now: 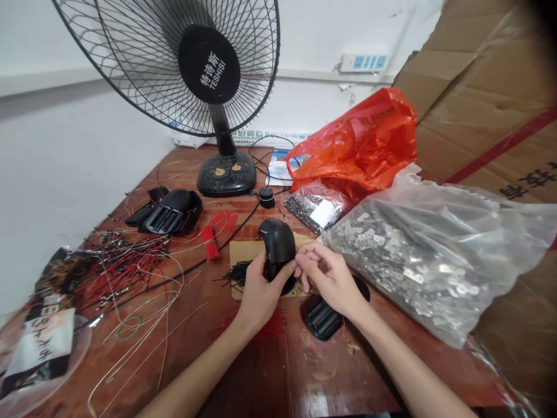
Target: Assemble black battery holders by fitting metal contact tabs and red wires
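My left hand (264,288) is wrapped round a curved black plastic housing (278,241), which stands tilted over a tan board (241,252). My right hand (324,270) is close against the housing's right side, thumb and fingertips pinched together. Whatever sits in that pinch is too small to make out. Below the right hand lies another black part (322,319) with long slots, partly covered by the hand. A bundle of short black wires (238,273) rests left of my left hand, and red wires (276,322) lie beneath my wrists.
A black fan (226,174) stands at the back. Several black housings (167,212) and heaps of red wires (130,270) lie to the left. On the right are a clear bag of metal tabs (413,249), a red plastic bag (357,145) and cardboard boxes (491,87).
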`<state>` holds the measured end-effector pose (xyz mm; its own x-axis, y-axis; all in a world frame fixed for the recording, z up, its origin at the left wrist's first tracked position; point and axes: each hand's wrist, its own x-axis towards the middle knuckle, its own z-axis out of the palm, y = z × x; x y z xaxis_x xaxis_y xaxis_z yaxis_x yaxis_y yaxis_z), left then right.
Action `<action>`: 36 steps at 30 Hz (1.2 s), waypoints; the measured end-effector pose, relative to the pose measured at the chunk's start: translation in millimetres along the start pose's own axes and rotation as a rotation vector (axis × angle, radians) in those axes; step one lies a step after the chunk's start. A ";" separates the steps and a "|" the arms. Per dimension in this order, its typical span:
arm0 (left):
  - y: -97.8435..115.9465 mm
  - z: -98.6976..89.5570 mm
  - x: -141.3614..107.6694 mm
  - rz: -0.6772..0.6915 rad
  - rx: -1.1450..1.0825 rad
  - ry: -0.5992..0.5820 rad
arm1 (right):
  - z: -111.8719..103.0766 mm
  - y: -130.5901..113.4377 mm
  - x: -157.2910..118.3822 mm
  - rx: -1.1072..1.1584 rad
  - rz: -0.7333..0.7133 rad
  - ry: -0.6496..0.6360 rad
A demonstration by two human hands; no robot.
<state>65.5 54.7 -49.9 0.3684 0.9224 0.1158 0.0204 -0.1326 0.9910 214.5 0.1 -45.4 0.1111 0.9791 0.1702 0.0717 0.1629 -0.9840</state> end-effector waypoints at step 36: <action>-3.7 -5.2 -0.9 -0.160 -0.257 -0.008 | -278.6 -109.9 23.5 -1.482 0.144 0.152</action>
<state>60.3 56.2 -53.3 0.3871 0.9210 -0.0428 -0.1564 0.1114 0.9814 485.4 -28.7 81.3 0.2969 0.9390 0.1739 0.9549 -0.2902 -0.0630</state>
